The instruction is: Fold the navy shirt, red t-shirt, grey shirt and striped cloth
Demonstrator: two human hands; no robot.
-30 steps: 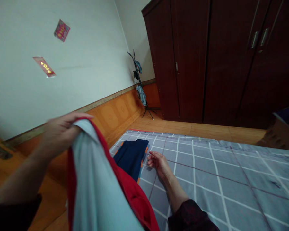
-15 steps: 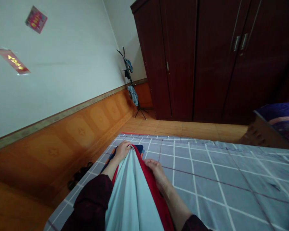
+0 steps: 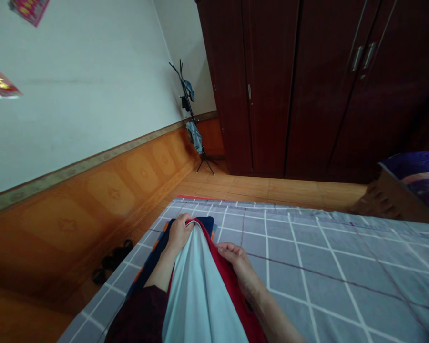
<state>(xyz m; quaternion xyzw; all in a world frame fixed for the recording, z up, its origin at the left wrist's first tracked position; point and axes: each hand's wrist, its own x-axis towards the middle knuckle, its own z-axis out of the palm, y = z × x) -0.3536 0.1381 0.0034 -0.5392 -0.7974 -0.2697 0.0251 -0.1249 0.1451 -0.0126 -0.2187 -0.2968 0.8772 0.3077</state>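
Observation:
A length of fabric, pale blue (image 3: 200, 290) on one face and red (image 3: 232, 286) along its right side, rises to a peak in front of me and drapes toward the bottom edge. My left hand (image 3: 180, 233) is closed on that peak. At the red right edge, my right hand (image 3: 234, 259) has its fingers pressed together, pinching the cloth. Beneath and beyond the peak lies a folded dark blue cloth (image 3: 206, 222) with orange parts, partly hidden by my left arm and the fabric. Whether the held cloth is a garment I cannot tell.
A grey checked bedspread (image 3: 282, 247) spreads under everything. Beyond it stand a dark red wardrobe (image 3: 271, 95) and a coat rack (image 3: 191, 105) with clothing. Shoes (image 3: 112, 259) sit on the floor at left. A purple cloth (image 3: 422, 171) covers something at right.
My view has shifted slightly, so the wall papers have slid up and left. My right hand's fingers have drawn closer together at the red edge; the left keeps its hold.

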